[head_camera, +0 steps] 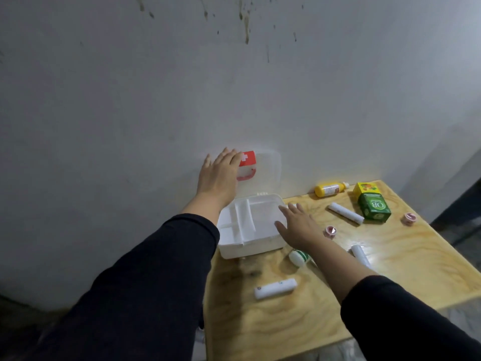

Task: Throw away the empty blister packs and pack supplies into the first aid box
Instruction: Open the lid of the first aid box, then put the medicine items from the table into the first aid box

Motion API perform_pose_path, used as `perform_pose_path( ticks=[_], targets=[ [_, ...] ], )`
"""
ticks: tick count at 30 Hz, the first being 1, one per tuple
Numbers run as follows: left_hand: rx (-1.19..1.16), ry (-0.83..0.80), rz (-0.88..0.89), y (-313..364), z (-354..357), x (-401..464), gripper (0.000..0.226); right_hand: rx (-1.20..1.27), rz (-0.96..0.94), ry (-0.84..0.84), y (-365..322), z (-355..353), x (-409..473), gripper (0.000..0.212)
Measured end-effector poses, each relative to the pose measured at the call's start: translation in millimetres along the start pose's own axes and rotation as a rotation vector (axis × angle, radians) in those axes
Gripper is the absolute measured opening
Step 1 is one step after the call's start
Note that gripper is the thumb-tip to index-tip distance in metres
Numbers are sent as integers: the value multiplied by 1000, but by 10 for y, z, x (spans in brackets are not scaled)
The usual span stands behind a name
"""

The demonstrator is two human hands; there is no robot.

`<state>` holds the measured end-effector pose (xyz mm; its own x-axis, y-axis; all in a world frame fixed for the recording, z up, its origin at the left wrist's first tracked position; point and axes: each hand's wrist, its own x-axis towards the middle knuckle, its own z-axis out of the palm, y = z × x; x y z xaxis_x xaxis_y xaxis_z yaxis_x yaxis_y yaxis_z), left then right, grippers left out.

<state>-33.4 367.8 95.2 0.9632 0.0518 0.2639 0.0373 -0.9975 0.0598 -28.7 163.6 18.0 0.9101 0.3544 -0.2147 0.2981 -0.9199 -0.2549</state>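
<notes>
First aid box [250, 225] open on surface [390, 269]; left hand [218, 175], fingers spread, steadies lid [268, 168]. Right hand [296, 222], grip spread and empty, rests at box's near wall. Packing looks about to start: nearest supply, green-white bottle [299, 257], lies just under right wrist; no blister packs visible.

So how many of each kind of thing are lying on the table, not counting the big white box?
White rolls: 3
Small pink round things: 2
Bottles: 2, one yellow, one white and green
Cartons: 2, one yellow, one green
Total: 9
</notes>
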Motion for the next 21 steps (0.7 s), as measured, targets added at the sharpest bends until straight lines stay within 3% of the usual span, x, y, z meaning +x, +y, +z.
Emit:
perform_pose_path(
  ticks=[5, 10, 12, 21],
  targets=[
    [-22, -122, 146, 419, -9, -32, 53, -52, 81, -4, 258, -282, -98, 51],
    [-157, -576, 147, 1007, 151, -29, 43, -76, 182, -81, 720, -535, -337, 49],
    [-125, -678, 187, 1234, 265, 5, 43, -75, 215, -125, 908, -646, -435, 49],
    [-110, -813, 175, 2011, 819, 311, 40, -52, 350, -153, 2013, -708, -259, 48]
  ],
)
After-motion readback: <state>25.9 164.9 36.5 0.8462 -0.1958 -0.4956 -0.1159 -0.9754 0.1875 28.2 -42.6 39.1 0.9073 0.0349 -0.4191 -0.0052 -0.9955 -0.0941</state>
